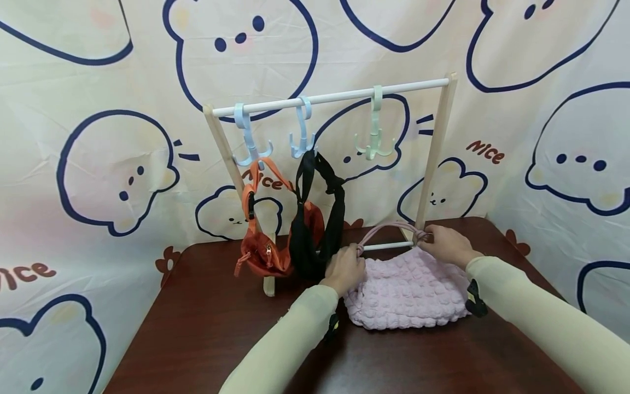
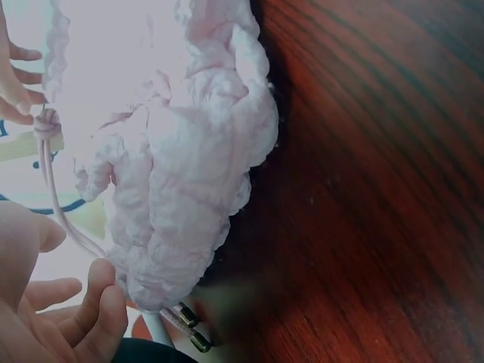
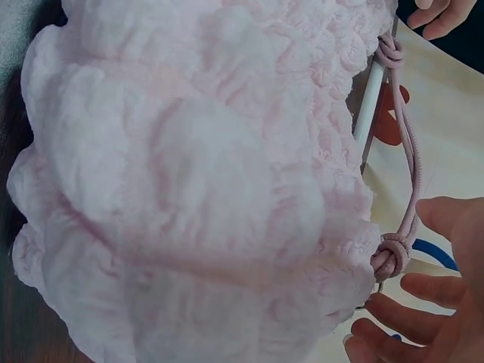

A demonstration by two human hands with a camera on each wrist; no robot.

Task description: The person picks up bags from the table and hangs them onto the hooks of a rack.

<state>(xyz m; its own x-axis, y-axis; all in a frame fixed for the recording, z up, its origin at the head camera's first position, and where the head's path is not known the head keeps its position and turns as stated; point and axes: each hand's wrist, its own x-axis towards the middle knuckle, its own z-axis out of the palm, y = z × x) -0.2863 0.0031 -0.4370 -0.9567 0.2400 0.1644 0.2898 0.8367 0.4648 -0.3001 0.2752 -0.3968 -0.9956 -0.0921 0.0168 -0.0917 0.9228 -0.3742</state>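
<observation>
A puffy pink bag (image 1: 406, 290) (image 2: 181, 159) (image 3: 189, 174) lies on the table below the rack. Its thin cord handle (image 1: 386, 225) (image 2: 54, 185) (image 3: 412, 151) arches up between two knots. My left hand (image 1: 346, 269) (image 2: 57, 291) is at the bag's left top corner, thumb and fingers apart beside the cord. At the right knot (image 3: 392, 255), my right hand (image 1: 449, 245) (image 3: 435, 291) has its thumb by the cord and its fingers spread below; neither hand visibly grips it. The bag hides part of the rack's lower bar.
A wooden rack with a white rail (image 1: 339, 97) stands at the back of the table (image 1: 206, 328). Two blue hooks (image 1: 250, 145) (image 1: 302, 131) and one green hook (image 1: 375, 128) hang there. An orange bag (image 1: 263, 254) and a black bag (image 1: 307, 246) hang at the left.
</observation>
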